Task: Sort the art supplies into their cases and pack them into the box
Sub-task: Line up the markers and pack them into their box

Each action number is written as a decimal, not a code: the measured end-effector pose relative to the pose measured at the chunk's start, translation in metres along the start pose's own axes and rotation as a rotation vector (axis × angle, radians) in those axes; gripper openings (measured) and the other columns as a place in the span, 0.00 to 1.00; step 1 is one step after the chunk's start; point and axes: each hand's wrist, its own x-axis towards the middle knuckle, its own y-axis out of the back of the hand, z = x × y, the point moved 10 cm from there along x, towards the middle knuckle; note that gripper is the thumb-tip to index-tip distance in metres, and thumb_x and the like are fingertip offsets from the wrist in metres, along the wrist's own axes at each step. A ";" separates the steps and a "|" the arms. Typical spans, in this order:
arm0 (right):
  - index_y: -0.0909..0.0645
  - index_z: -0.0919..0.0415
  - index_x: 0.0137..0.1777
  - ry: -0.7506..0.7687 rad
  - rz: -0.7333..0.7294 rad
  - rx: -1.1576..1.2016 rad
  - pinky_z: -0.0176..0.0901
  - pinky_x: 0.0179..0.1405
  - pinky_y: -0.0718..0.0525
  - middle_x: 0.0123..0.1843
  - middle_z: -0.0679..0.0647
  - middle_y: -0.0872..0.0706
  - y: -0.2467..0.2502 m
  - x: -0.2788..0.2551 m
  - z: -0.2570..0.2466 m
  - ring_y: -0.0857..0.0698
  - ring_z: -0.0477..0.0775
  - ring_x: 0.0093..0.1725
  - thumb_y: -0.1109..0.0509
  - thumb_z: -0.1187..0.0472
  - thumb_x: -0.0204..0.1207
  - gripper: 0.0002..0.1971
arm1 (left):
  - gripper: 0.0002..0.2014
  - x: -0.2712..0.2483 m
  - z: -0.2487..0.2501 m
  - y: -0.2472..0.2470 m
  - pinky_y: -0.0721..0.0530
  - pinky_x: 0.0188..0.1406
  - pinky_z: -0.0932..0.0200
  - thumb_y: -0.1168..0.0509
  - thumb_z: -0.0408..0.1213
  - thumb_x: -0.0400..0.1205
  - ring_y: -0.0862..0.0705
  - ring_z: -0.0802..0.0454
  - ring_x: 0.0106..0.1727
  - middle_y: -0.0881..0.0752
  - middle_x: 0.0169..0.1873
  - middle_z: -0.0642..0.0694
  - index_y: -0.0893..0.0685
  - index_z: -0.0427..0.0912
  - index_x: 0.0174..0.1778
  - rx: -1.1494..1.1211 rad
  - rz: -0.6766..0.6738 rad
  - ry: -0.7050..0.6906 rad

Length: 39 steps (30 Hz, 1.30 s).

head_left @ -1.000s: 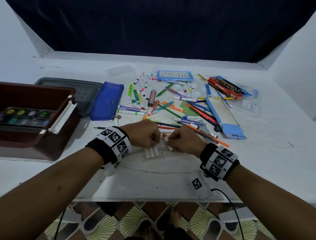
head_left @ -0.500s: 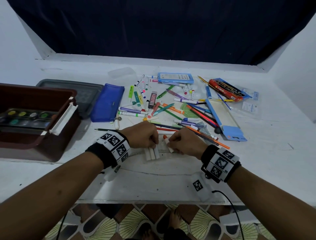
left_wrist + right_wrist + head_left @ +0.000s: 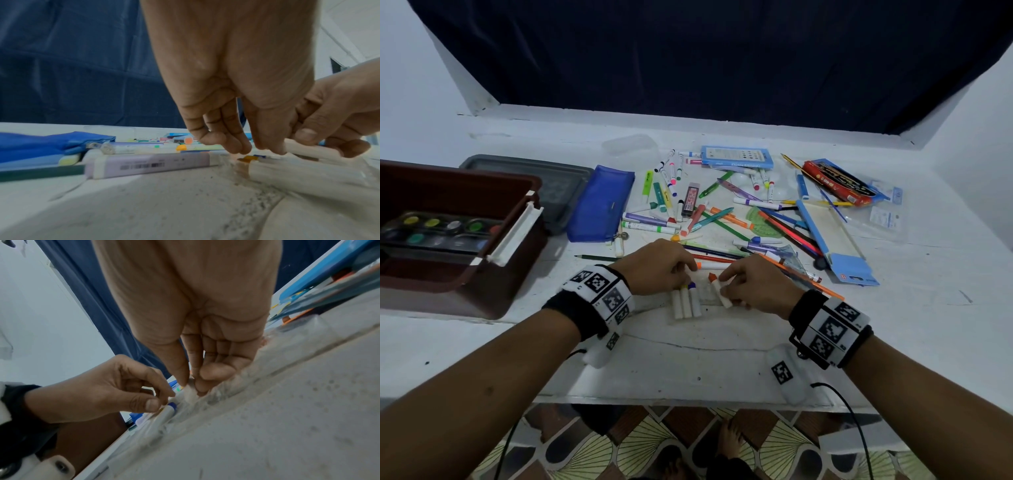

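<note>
Your left hand is resting low in the centre of the head view, its curled fingers pinching the tips of three white markers lying side by side on the counter. Your right hand is just beside it, fingers gripping a white marker with an orange tip. The other loose pens and pencils are lying scattered above your hands, beside the blue pouch. The brown box is sitting at the left edge, holding a paint palette.
</note>
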 end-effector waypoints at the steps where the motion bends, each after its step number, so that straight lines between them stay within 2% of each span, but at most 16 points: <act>1: 0.12 0.65 0.55 0.011 -0.019 0.002 0.34 0.32 0.16 0.41 0.57 0.09 -0.002 -0.001 -0.002 0.15 0.46 0.31 0.25 0.64 0.77 0.09 | 0.13 -0.003 -0.008 0.002 0.22 0.49 0.61 0.31 0.41 0.81 0.18 0.53 0.48 0.14 0.49 0.47 0.13 0.45 0.60 -0.002 0.011 0.024; 3: 0.10 0.67 0.50 0.037 -0.050 0.001 0.31 0.30 0.17 0.41 0.61 0.08 -0.007 -0.001 -0.008 0.14 0.50 0.32 0.26 0.66 0.77 0.06 | 0.16 -0.009 -0.021 0.003 0.21 0.53 0.60 0.31 0.45 0.80 0.18 0.52 0.51 0.14 0.52 0.47 0.14 0.46 0.62 0.021 -0.018 0.069; 6: 0.09 0.68 0.46 0.063 -0.058 -0.041 0.31 0.34 0.17 0.40 0.60 0.08 -0.014 0.003 -0.016 0.13 0.51 0.33 0.26 0.65 0.77 0.06 | 0.28 -0.017 -0.029 -0.002 0.22 0.52 0.63 0.26 0.54 0.75 0.21 0.57 0.51 0.16 0.56 0.50 0.19 0.47 0.69 0.034 -0.105 0.116; 10: 0.10 0.69 0.44 0.055 -0.092 -0.072 0.42 0.43 0.13 0.38 0.59 0.08 -0.026 0.008 -0.023 0.11 0.54 0.37 0.26 0.64 0.77 0.08 | 0.42 -0.021 -0.024 -0.019 0.30 0.52 0.63 0.22 0.58 0.67 0.27 0.57 0.55 0.22 0.63 0.51 0.28 0.50 0.76 0.074 -0.262 0.136; 12: 0.11 0.67 0.48 0.047 -0.083 -0.094 0.46 0.45 0.14 0.38 0.56 0.10 -0.029 0.010 -0.023 0.13 0.53 0.38 0.25 0.62 0.76 0.07 | 0.44 -0.022 -0.022 -0.024 0.32 0.53 0.64 0.21 0.57 0.66 0.29 0.58 0.57 0.24 0.65 0.51 0.30 0.49 0.77 0.089 -0.280 0.136; 15: 0.15 0.59 0.57 0.049 -0.046 -0.109 0.44 0.47 0.18 0.41 0.50 0.17 -0.027 0.011 -0.024 0.16 0.52 0.45 0.21 0.61 0.73 0.14 | 0.44 -0.024 -0.024 -0.026 0.30 0.54 0.63 0.20 0.58 0.65 0.27 0.56 0.58 0.23 0.64 0.50 0.29 0.48 0.75 0.079 -0.253 0.141; 20: 0.13 0.60 0.59 0.097 -0.052 -0.187 0.45 0.53 0.16 0.43 0.52 0.16 -0.026 0.008 -0.033 0.17 0.51 0.45 0.21 0.60 0.73 0.15 | 0.43 -0.028 -0.029 -0.026 0.29 0.54 0.63 0.21 0.60 0.65 0.26 0.56 0.57 0.23 0.62 0.50 0.27 0.47 0.73 0.054 -0.207 0.153; 24: 0.12 0.62 0.60 0.134 -0.026 -0.237 0.39 0.45 0.20 0.46 0.55 0.12 -0.022 0.006 -0.040 0.17 0.49 0.42 0.22 0.59 0.73 0.16 | 0.43 -0.030 -0.028 -0.024 0.28 0.54 0.63 0.22 0.60 0.65 0.26 0.56 0.58 0.22 0.63 0.49 0.27 0.47 0.74 0.043 -0.193 0.153; 25: 0.11 0.63 0.57 0.133 -0.025 -0.244 0.38 0.42 0.22 0.45 0.56 0.11 -0.023 0.007 -0.039 0.17 0.49 0.40 0.22 0.59 0.74 0.14 | 0.43 -0.030 -0.028 -0.023 0.29 0.54 0.63 0.22 0.60 0.66 0.27 0.56 0.57 0.22 0.63 0.49 0.27 0.46 0.74 0.041 -0.191 0.150; 27: 0.09 0.67 0.44 0.124 -0.042 -0.260 0.37 0.34 0.25 0.39 0.59 0.10 -0.024 0.006 -0.034 0.18 0.49 0.33 0.24 0.59 0.76 0.09 | 0.43 -0.030 -0.028 -0.022 0.30 0.53 0.63 0.23 0.61 0.66 0.27 0.56 0.57 0.22 0.63 0.49 0.27 0.46 0.75 0.041 -0.192 0.147; 29: 0.11 0.70 0.39 0.123 -0.060 -0.277 0.41 0.31 0.22 0.38 0.64 0.10 -0.028 0.006 -0.030 0.17 0.53 0.31 0.25 0.58 0.77 0.14 | 0.43 -0.029 -0.027 -0.021 0.31 0.52 0.63 0.23 0.61 0.66 0.27 0.56 0.56 0.22 0.61 0.49 0.27 0.45 0.74 0.041 -0.191 0.145; 31: 0.10 0.66 0.47 0.151 -0.040 -0.282 0.46 0.40 0.17 0.42 0.60 0.09 -0.022 0.005 -0.034 0.14 0.54 0.38 0.24 0.56 0.76 0.12 | 0.43 -0.029 -0.027 -0.020 0.29 0.51 0.63 0.22 0.60 0.66 0.26 0.55 0.56 0.22 0.60 0.49 0.25 0.45 0.74 0.036 -0.179 0.143; 33: 0.12 0.61 0.59 0.187 -0.032 -0.277 0.37 0.40 0.18 0.47 0.55 0.10 -0.018 0.003 -0.042 0.15 0.49 0.42 0.24 0.56 0.75 0.15 | 0.43 -0.029 -0.026 -0.019 0.28 0.52 0.62 0.21 0.59 0.65 0.25 0.55 0.57 0.22 0.60 0.49 0.24 0.44 0.73 0.021 -0.168 0.147; 35: 0.14 0.61 0.64 0.221 -0.049 -0.313 0.29 0.39 0.22 0.49 0.55 0.10 -0.019 0.004 -0.046 0.16 0.47 0.43 0.24 0.57 0.76 0.18 | 0.43 -0.029 -0.027 -0.018 0.26 0.53 0.62 0.21 0.59 0.65 0.25 0.54 0.57 0.22 0.60 0.49 0.25 0.45 0.73 0.011 -0.167 0.153; 39: 0.17 0.61 0.68 0.233 -0.061 -0.327 0.43 0.51 0.15 0.50 0.57 0.09 -0.022 0.005 -0.048 0.13 0.50 0.45 0.25 0.59 0.77 0.20 | 0.42 -0.029 -0.026 -0.018 0.24 0.56 0.60 0.21 0.59 0.65 0.25 0.54 0.57 0.21 0.60 0.48 0.24 0.44 0.73 0.012 -0.178 0.155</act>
